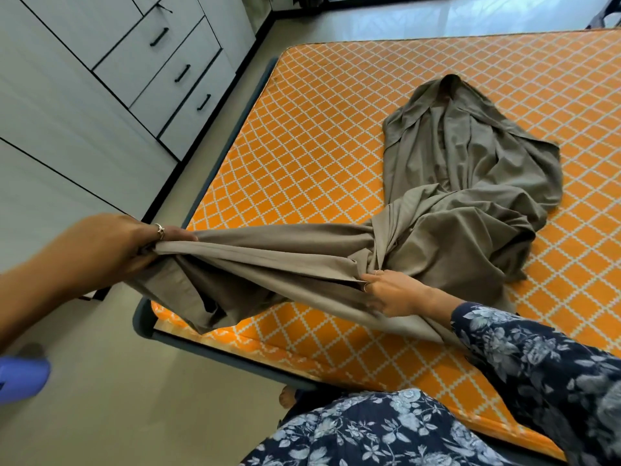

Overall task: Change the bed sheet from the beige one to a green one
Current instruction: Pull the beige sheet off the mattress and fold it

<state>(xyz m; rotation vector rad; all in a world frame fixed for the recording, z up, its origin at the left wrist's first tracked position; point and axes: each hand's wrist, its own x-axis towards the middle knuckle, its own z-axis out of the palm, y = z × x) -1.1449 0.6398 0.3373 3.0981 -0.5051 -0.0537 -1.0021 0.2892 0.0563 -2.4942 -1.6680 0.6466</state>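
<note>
left hand [111, 243] is gripping a bunched edge of the crumpled grey-beige cotton bed sheet [470, 183], holding it out past the corner of the orange lattice-patterned mattress [302, 129]. right hand [389, 292] is pinching a fold nearer the heap, which is lying mid-mattress. judgement: gathering is going best hand over hand, keeping the trailing cloth off the pale tiled floor [168, 398].

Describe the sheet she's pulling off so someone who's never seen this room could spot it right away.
Start at the bare mattress, orange with a white diamond lattice, beside the grey drawers. The beige sheet lies bunched on it, one end stretched toward the near left corner, gripped by the left hand and the right hand. It is the only plain, unpatterned cloth in view.
</note>
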